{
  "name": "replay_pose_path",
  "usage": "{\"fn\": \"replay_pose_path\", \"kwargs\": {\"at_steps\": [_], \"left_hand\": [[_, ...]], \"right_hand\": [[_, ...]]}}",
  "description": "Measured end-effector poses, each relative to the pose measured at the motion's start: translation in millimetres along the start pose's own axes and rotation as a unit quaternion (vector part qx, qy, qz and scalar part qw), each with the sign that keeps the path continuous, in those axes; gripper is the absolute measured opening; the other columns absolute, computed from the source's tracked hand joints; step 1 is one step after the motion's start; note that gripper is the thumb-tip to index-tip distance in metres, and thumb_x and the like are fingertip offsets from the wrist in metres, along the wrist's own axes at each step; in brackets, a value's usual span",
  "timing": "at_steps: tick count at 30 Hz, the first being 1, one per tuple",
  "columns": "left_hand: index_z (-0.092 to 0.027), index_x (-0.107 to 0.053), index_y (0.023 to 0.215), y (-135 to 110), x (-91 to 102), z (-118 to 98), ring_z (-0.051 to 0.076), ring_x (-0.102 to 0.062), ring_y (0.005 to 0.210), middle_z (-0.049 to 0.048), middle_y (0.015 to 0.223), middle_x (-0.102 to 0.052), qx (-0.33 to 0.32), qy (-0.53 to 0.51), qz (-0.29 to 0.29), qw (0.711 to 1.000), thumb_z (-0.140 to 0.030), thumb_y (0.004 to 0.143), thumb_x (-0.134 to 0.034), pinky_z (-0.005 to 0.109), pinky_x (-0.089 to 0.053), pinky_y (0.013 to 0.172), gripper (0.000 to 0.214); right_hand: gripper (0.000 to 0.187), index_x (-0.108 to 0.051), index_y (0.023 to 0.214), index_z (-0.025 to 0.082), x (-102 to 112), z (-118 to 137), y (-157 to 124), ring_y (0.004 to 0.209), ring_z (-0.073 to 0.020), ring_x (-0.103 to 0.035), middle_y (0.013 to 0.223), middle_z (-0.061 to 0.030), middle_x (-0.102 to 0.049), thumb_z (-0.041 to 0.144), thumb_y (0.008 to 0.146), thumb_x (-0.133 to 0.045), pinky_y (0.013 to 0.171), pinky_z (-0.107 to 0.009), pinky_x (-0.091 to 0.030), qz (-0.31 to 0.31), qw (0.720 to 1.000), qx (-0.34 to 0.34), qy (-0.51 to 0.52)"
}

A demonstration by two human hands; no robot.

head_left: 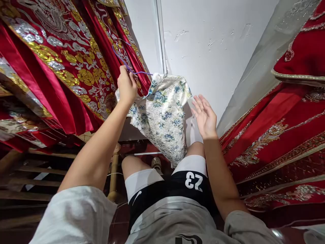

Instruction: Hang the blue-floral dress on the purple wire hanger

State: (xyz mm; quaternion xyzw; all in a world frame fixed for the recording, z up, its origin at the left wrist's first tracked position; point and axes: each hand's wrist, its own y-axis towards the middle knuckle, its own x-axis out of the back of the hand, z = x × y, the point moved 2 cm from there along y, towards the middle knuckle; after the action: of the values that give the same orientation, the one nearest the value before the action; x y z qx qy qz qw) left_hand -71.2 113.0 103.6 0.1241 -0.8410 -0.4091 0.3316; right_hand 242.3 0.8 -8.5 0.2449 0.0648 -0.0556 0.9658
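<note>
My left hand [127, 85] is closed around a thin purple clothes hanger [142, 73], near its hook end. From the hanger hangs a white short-sleeved garment [166, 117] with a blue and green floral print, spread out in front of my knees. Its collar is at the top, and one sleeve points towards my right hand [205, 118]. That hand is held up just right of the sleeve, fingers stretched, palm facing the garment, holding nothing. Part of the garment's left side is hidden behind my left hand and forearm.
Red garments with gold and silver embroidery [76, 61] hang close on the left. More beaded red garments [274, 135] hang on the right beside sheer grey fabric [248, 74]. Ahead stands a white wall [208, 37]. A wooden slatted rack [43, 169] is at lower left.
</note>
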Motion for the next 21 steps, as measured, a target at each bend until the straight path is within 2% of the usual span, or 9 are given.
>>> {"fn": "replay_pose_path", "kwargs": {"at_steps": [2,4,7,9,12,14,17,19,21], "left_hand": [[-0.020,-0.043,0.113,-5.4,15.0,-7.8,0.013,-0.059,0.095,0.0037,0.106,-0.061,-0.020,-0.028,0.014,0.999,-0.053,0.107,-0.041,0.035,-0.043,0.094,0.033],[-0.022,-0.048,0.099,-13.0,25.1,-20.3,0.013,-0.057,0.083,0.0007,0.090,-0.060,-0.033,-0.068,0.067,0.995,-0.056,0.101,-0.051,0.033,-0.047,0.082,0.034],[-0.021,-0.051,0.081,-24.6,32.7,-41.0,0.012,-0.046,0.065,0.0011,0.070,-0.049,-0.034,-0.142,0.127,0.981,-0.056,0.099,-0.045,0.032,-0.043,0.065,0.040],[-0.020,-0.050,0.070,-29.9,33.3,-53.1,0.012,-0.041,0.060,0.0024,0.066,-0.046,-0.025,-0.164,0.143,0.976,-0.054,0.100,-0.041,0.033,-0.041,0.061,0.046],[-0.022,-0.042,0.061,-32.0,30.4,-70.4,0.016,-0.051,0.065,0.0029,0.061,-0.042,0.004,-0.170,0.155,0.973,-0.057,0.102,-0.038,0.038,-0.048,0.071,0.054],[-0.023,-0.036,0.059,-30.2,27.2,-83.5,0.022,-0.062,0.083,0.0040,0.059,-0.043,0.032,-0.191,0.185,0.964,-0.060,0.104,-0.031,0.042,-0.051,0.089,0.058],[-0.022,-0.038,0.059,-28.0,20.6,-105.7,0.025,-0.061,0.118,0.0093,0.080,-0.065,0.052,-0.251,0.309,0.916,-0.054,0.107,-0.026,0.043,-0.040,0.114,0.059],[-0.020,-0.043,0.062,-29.5,16.4,-118.4,0.025,-0.057,0.132,0.0100,0.105,-0.072,0.069,-0.280,0.390,0.874,-0.046,0.107,-0.031,0.040,-0.033,0.120,0.054],[-0.019,-0.048,0.065,-34.3,13.1,-127.7,0.026,-0.054,0.137,0.0101,0.117,-0.073,0.104,-0.286,0.445,0.842,-0.042,0.105,-0.037,0.040,-0.033,0.121,0.047]], "right_hand": [[0.069,-0.051,0.149,0.032,-5.0,-12.9,-28.7,0.148,-0.0279,-0.047,0.159,-0.0074,-0.052,0.069,0.091,-0.043,0.116,-0.051,-0.044,-0.006,0.999,-0.033,0.040],[0.061,-0.057,0.141,0.032,-9.7,-30.7,-54.4,0.148,-0.0270,-0.048,0.158,-0.0069,-0.054,0.064,0.090,-0.046,0.117,-0.050,-0.044,-0.016,0.994,-0.070,0.086],[0.045,-0.064,0.124,0.031,-11.9,-54.4,-81.5,0.141,-0.0272,-0.056,0.146,-0.0076,-0.063,0.054,0.087,-0.052,0.113,-0.048,-0.048,-0.070,0.979,-0.125,0.147],[0.039,-0.067,0.116,0.030,-10.3,-62.7,-90.5,0.124,-0.0278,-0.065,0.127,-0.0090,-0.072,0.051,0.085,-0.055,0.104,-0.045,-0.053,-0.095,0.970,-0.164,0.151],[0.034,-0.070,0.106,0.026,-5.9,-63.2,-93.1,0.089,-0.0249,-0.069,0.094,-0.0079,-0.073,0.049,0.084,-0.060,0.084,-0.039,-0.056,-0.070,0.968,-0.191,0.149],[0.032,-0.071,0.102,0.023,-2.5,-60.4,-92.3,0.077,-0.0213,-0.064,0.083,-0.0062,-0.070,0.048,0.084,-0.062,0.073,-0.035,-0.053,-0.054,0.967,-0.187,0.162],[0.033,-0.073,0.101,0.021,-0.2,-59.6,-94.0,0.073,-0.0182,-0.060,0.080,-0.0052,-0.069,0.048,0.084,-0.066,0.068,-0.031,-0.049,-0.040,0.965,-0.192,0.175],[0.033,-0.074,0.100,0.020,-1.6,-63.0,-97.3,0.072,-0.0179,-0.060,0.079,-0.0054,-0.069,0.048,0.085,-0.066,0.067,-0.031,-0.048,-0.024,0.963,-0.205,0.175],[0.034,-0.074,0.100,0.020,-5.4,-69.2,-100.3,0.073,-0.0186,-0.061,0.081,-0.0060,-0.070,0.049,0.085,-0.066,0.067,-0.032,-0.048,-0.002,0.962,-0.220,0.165]]}}
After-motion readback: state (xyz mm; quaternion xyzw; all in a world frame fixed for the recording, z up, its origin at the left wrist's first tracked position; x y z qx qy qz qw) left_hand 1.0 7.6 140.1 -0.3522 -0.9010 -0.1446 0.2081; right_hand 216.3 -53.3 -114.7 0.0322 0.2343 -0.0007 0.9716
